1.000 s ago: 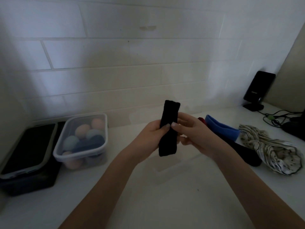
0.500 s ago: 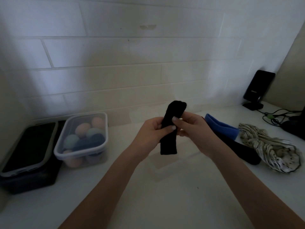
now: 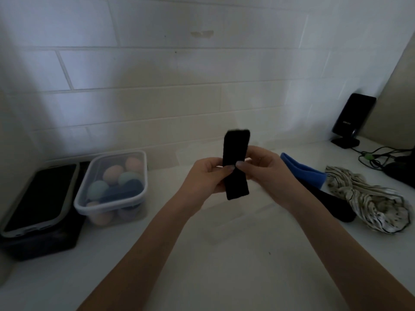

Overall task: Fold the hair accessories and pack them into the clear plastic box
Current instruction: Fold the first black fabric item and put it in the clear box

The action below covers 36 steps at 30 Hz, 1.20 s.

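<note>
The top end of the black band (image 3: 236,162) is blurred. Both thumbs cover part of its middle. The right hand (image 3: 268,173) hides the near end of the blue band (image 3: 303,173). The black piece (image 3: 336,205) beside it is partly covered. The phone (image 3: 38,198) hides most of the dark box (image 3: 45,245) beneath it. Both forearms run off the bottom edge.

Half a second ago the top of the black headband (image 3: 236,163) was bent over and rounded toward 1 o'clock; now it stands straight and flat toward 12 o'clock, much as it did a second ago. The thumbs of the left hand (image 3: 205,177) and right hand (image 3: 267,170) have drawn together and meet at the band's middle, pinching it.
</note>
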### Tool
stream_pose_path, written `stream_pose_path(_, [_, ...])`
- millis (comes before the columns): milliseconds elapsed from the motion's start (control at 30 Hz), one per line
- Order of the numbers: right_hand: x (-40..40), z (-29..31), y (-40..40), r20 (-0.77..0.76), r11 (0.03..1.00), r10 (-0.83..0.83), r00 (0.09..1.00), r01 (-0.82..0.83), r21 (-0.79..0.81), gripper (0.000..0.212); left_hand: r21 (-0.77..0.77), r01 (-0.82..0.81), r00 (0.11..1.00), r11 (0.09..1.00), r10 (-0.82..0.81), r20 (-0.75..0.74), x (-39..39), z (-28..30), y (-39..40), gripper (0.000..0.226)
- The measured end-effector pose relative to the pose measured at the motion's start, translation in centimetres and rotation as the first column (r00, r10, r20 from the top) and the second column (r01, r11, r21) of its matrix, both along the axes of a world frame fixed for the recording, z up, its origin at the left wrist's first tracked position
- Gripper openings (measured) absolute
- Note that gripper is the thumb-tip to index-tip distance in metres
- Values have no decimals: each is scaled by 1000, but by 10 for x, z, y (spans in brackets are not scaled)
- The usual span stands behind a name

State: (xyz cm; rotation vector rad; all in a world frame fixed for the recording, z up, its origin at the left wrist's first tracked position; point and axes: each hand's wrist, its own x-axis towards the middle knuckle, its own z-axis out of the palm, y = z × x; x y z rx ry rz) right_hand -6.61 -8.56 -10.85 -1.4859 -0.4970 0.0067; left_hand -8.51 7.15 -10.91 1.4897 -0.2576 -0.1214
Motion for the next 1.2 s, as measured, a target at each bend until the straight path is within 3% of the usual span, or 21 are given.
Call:
stream_pose_path(233, [-3, 3, -1, 127, 997, -4, 992, 13, -70, 32, -57, -66, 998, 996, 65, -14, -1, 2, 1, 19])
stream_pose_path(400, [-1, 2, 1, 206, 985, -72, 976, 102, -138, 57, -94, 0, 999, 996, -4, -45, -2, 4, 1, 22])
stream_pose_path(500, [-1, 1, 2, 205, 982, -120, 971, 146, -116, 62, -160, 13, 990, 987, -35, -136, -1, 9, 4, 29])
stream_pose_path(633, [-1, 2, 2, 195, 987, -119, 974, 138, -84, 56, -27, 37, 998, 999, -38, -49, -1, 7, 6, 19])
stream_pose_path(733, [-5, 6, 4, 66, 993, -110, 992, 112, -28, 48, 72, -41, 999, 997, 39, 34, 1, 2, 6, 37])
stream_pose_path(867, [-4, 14, 2, -151, 989, -144, 978, 148, 20, 38, 124, -174, 971, 977, 149, 185, 0, 3, 7, 42])
stream_pose_path(967, [-4, 22, 1, -308, 959, -267, 913, 222, -175, 33, 111, -250, 938, 962, 212, 274, -1, 3, 5, 44])
stream_pose_path(1067, [-16, 28, 7, -381, 927, -232, 895, 85, -364, 35, 115, -303, 911, 946, 252, 327, -3, 3, 5, 43])
stream_pose_path(1200, [-19, 26, 10, -449, 953, -139, 883, -4, -303, 43, 63, -279, 913, 958, 244, 326, -6, 3, 4, 32])
